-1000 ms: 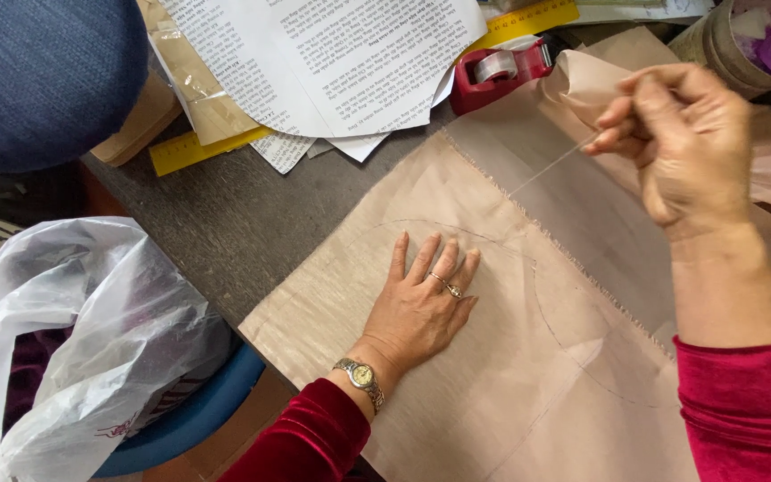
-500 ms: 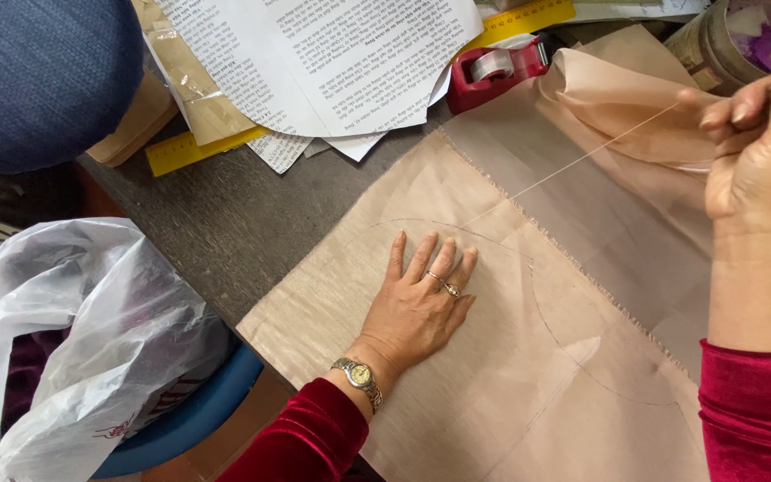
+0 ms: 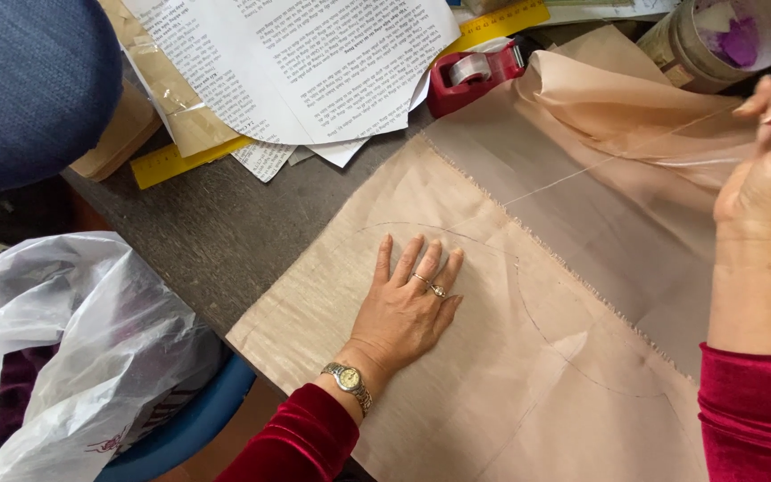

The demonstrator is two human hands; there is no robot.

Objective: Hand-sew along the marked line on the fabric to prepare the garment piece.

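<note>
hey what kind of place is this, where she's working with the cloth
Probably a sewing or tailoring table: peach fabric with a drawn curve lies under the left hand, the right hand pulls a thread, and a yellow ruler lies nearby.

A dark grey-brown table (image 3: 216, 228) fills the middle of the view, its top matte and evenly lit by soft light with only faint shadows. Along the far edge lies clutter — printed paper sheets (image 3: 314, 62), brown paper (image 3: 158, 80), a yellow ruler (image 3: 176, 162), a red tape dispenser (image 3: 475, 76) and a round container (image 3: 716, 40) with something purple inside. At the upper left sits a blue padded chair back (image 3: 29, 85); below it, a white plastic bag (image 3: 64, 348) rests on a blue seat (image 3: 194, 424) — just beside the table's near edge
</note>
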